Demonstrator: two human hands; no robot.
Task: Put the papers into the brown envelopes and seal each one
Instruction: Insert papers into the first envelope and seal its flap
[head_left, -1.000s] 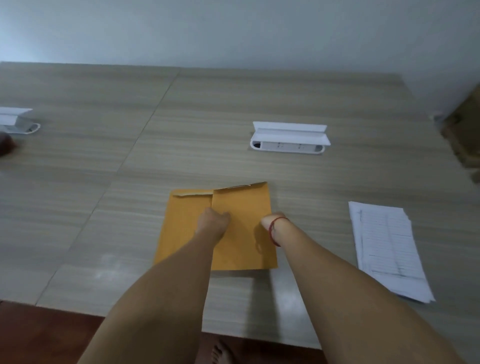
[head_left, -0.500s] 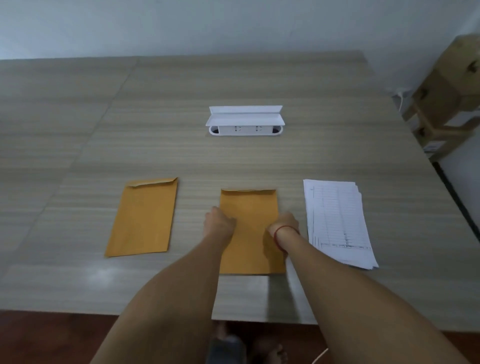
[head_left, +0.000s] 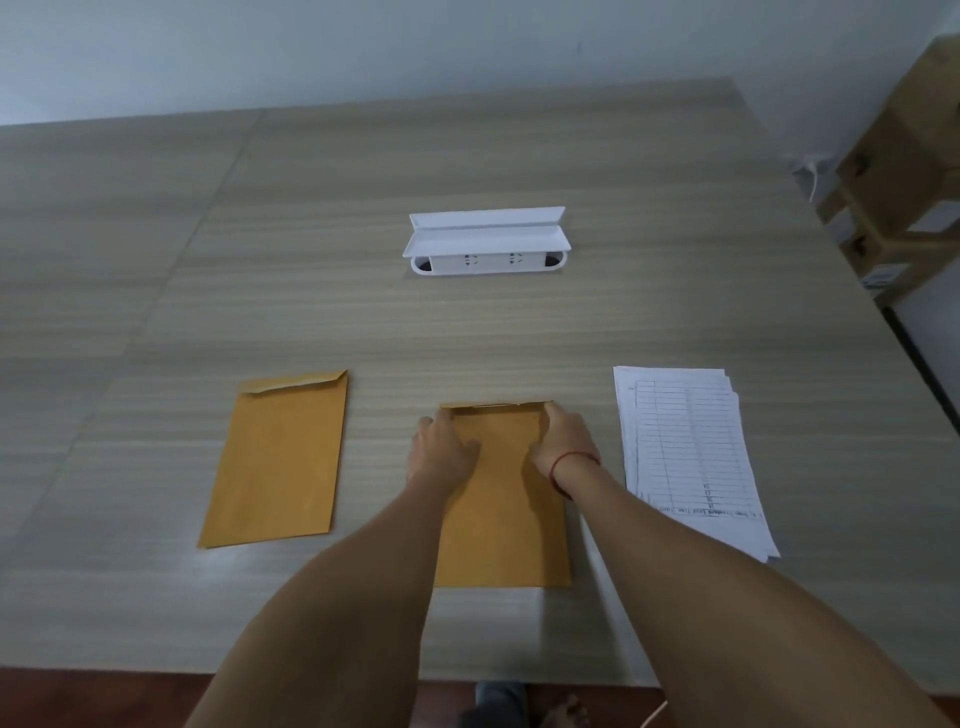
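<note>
Hands, left (head_left: 441, 449) and right (head_left: 566, 441), press flat on our envelope (head_left: 501, 525); careless prying could tear its flap.

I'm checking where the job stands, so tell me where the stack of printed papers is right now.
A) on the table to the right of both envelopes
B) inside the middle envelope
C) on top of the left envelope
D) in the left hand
A: the papers lie flat on the table, right of the envelope that both hands touch.

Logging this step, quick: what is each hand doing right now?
Left hand: resting on the middle envelope, at its top left corner.
Right hand: fingers at the top right corner; grip cannot be told.
</note>
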